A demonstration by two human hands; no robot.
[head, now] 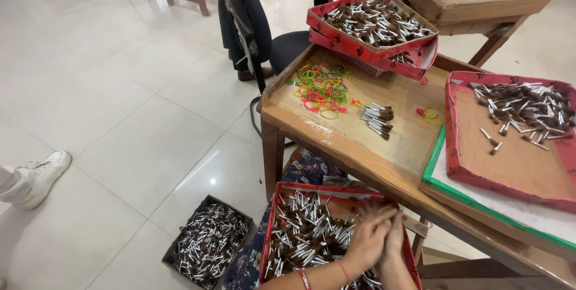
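The red tray (273, 230) on the person's lap was heaped with small brushes (303, 233), silver-handled with brown tips, and both hands were down in it at its right side. The left hand (367, 237) lay curled over the pile with a red thread at the wrist, and the right hand (394, 237) was pressed close against it; they seemed cupped together over the brushes, but I could not tell whether either was actually gripping any. On the floor just to the left sat a dark box (207, 243) filled with more of the same pieces. Above the lap tray stood the wooden worktop (360, 158), with a small bundle of brushes (378, 119) lying on it, a scatter of coloured rubber bands (321, 88) behind that, and another red tray (510, 140) of brushes to the right. At the far edge, two stacked red trays (372, 32) held more. Off at the left, a white shoe (37, 176) rested on the tiled floor (120, 98).
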